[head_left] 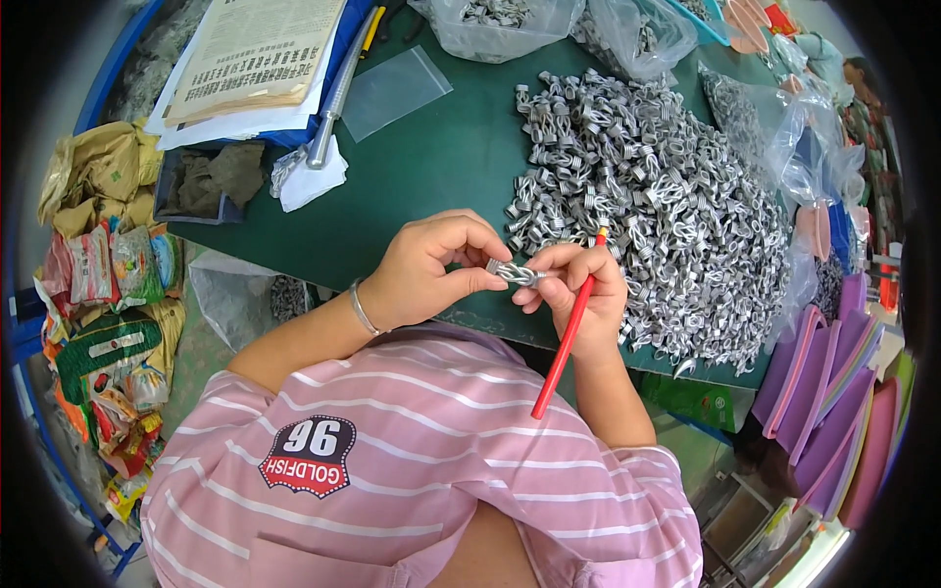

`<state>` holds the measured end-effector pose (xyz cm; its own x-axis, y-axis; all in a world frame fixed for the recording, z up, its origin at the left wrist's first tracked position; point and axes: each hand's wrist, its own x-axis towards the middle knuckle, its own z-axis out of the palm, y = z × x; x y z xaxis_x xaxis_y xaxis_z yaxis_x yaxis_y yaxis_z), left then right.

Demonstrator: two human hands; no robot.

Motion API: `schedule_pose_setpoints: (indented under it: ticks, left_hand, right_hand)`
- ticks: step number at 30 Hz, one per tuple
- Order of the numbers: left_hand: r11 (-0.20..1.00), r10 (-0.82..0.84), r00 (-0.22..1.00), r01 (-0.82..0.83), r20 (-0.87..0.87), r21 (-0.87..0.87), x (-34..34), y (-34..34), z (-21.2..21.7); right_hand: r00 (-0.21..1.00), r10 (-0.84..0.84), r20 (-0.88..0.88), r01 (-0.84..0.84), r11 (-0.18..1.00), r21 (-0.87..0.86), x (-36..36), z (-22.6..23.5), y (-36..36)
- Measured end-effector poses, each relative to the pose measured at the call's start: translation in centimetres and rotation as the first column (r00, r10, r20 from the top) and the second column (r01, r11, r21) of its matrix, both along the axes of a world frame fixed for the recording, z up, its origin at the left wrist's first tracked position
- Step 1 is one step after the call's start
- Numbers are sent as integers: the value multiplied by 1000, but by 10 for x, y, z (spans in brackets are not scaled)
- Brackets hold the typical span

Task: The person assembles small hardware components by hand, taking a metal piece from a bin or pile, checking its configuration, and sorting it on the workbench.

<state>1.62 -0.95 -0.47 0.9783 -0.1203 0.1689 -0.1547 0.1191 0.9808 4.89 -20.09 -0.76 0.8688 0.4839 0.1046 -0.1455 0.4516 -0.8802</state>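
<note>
Over the near edge of the green table, a small silvery looped metal part (513,273) is pinched between both hands. My left hand (436,265), with a bangle on the wrist, closes thumb and forefinger on its left end. At its other end, my right hand (588,294) grips with thumb and fingers. A slim red stick (566,358) with a yellowish tip is tucked in the right hand too, slanting back toward the striped shirt. Just beyond the right hand lies a large heap of similar metal parts (647,186); they look like small looped castings with ribbed ends.
Plastic bags of metal parts (495,29) line the far side. Papers (250,59), a knife-like tool (338,98), a flat clear bag (400,93) and a tray with dark cloth (211,186) lie left. Bright packages (113,343) crowd the left; purple boards (818,402) stand right.
</note>
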Motion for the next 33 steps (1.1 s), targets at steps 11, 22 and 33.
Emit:
schedule_pose_setpoints:
  ticks: [11, 22, 33]
  left_hand:
    - [979, -25, 976, -20, -218, -203, -7, -5, 10]
    - [744, -351, 777, -107, -522, -660, -6, -1, -9]
    - [920, -82, 872, -120, -482, -373, -12, -12, -2]
  right_hand:
    - [891, -196, 409, 255, 963, -93, -5, -1, 7]
    - [828, -341, 446, 466, 860, -207, 8, 20, -21]
    - [410, 317, 855, 729, 449, -516, 9, 2, -4]
